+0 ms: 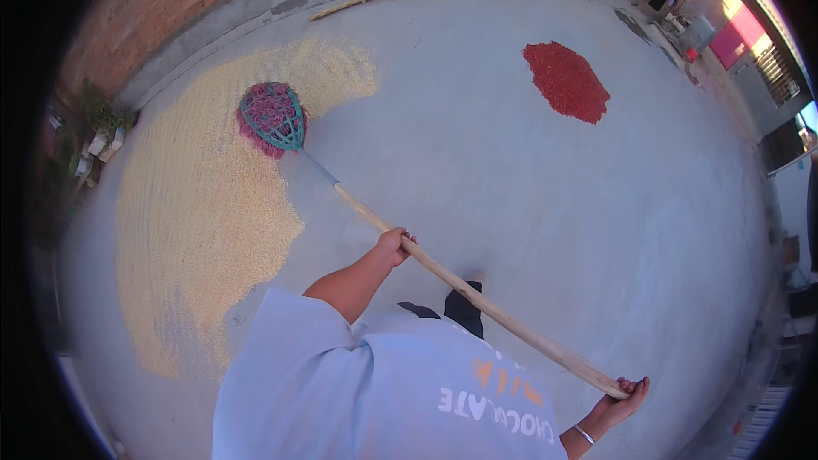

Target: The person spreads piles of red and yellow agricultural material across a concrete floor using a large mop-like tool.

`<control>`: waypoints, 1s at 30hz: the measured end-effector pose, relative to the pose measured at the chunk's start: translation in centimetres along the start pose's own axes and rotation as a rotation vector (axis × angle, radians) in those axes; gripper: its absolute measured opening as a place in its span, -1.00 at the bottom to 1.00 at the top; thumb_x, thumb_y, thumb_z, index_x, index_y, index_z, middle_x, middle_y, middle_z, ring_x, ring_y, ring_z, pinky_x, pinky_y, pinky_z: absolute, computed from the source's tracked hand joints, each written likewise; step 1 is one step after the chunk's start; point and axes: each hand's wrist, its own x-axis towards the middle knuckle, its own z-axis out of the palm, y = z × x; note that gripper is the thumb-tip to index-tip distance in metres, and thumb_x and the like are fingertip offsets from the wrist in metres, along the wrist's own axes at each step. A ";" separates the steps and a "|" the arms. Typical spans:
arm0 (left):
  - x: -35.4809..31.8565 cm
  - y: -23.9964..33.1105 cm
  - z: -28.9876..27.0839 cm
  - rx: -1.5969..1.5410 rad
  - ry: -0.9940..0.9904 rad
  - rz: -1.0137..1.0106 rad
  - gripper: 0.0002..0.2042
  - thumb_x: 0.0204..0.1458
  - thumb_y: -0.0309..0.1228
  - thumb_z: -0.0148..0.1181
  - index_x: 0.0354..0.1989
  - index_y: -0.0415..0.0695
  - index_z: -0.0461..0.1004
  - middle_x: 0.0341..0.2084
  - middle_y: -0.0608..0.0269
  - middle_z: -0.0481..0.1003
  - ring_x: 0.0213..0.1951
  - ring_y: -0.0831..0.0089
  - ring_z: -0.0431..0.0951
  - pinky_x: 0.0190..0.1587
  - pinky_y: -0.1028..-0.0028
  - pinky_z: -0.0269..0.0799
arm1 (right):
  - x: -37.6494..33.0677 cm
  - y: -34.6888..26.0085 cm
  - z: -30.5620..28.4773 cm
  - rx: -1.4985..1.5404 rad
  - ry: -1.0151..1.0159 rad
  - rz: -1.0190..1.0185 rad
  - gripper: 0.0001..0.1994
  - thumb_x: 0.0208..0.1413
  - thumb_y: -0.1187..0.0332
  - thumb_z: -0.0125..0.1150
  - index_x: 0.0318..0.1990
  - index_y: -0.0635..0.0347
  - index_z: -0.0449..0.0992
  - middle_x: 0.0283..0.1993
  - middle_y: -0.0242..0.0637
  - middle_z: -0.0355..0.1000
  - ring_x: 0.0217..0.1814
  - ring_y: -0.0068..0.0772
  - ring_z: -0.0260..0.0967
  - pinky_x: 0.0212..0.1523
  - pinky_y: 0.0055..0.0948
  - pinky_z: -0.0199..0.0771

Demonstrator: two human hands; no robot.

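My left hand [396,245] is wrapped round the wooden handle [477,305] partway along; my right hand [622,400] holds its butt end, fingers loosely curled, a bracelet [584,434] on that wrist. Risk 1: if the right grip is as light as it looks, the butt could roll or slip and swing the far end off line. Risk 2: my dark-clothed leg [463,311] is just beside the handle as viewed; a sharp pull back could knock it.

Further out, the handle meets a grey shaft section [317,165]. Weak point, in my judgement: levering hard on a heavy head might loosen that joint. The teal latticed head [274,117] is at the pale grain layer [204,204], near its inner edge; contact pressure cannot be judged. Pink-purple strands [271,150] show through and around it; attachment unclear. Should they catch, they could drag grain onto the bare concrete floor [426,119].

Well apart to the right: a red heap [567,83], possibly dried chillies. A wide sideways swing could scatter it or mix the two. By the brick wall, a wooden rake [362,2], clear of the head.
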 end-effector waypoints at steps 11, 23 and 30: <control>11.7 -10.6 28.5 0.426 -0.139 -0.202 -0.93 -0.07 -0.46 -0.05 -0.46 -0.19 0.26 -0.54 0.25 0.32 -0.49 0.36 0.45 -0.42 0.40 0.45 | 10.7 -3.9 -4.6 -0.535 0.272 -0.559 -0.79 -0.11 0.38 0.09 -0.29 0.26 0.36 -0.48 -0.26 0.31 -0.42 -0.42 0.23 -0.36 -0.45 0.28; 21.8 9.2 26.1 0.313 -0.075 -0.154 -0.87 -0.11 -0.42 -0.01 -0.46 -0.24 0.28 -0.55 0.21 0.36 -0.48 0.34 0.49 -0.41 0.40 0.48 | 9.0 3.1 30.6 -0.512 0.061 -0.393 -0.75 -0.10 0.25 0.02 -0.35 0.26 0.40 -0.52 -0.24 0.27 -0.44 -0.39 0.18 -0.27 -0.41 0.21; 24.3 23.2 17.0 0.062 0.081 0.052 -0.85 -0.10 -0.38 -0.02 -0.48 -0.22 0.28 -0.57 0.21 0.35 -0.49 0.33 0.48 -0.43 0.42 0.47 | 5.6 11.0 50.9 -0.838 -0.206 -0.255 -0.72 -0.05 0.21 -0.06 -0.50 0.29 0.39 -0.52 -0.18 0.29 -0.37 -0.35 0.17 -0.15 -0.27 0.11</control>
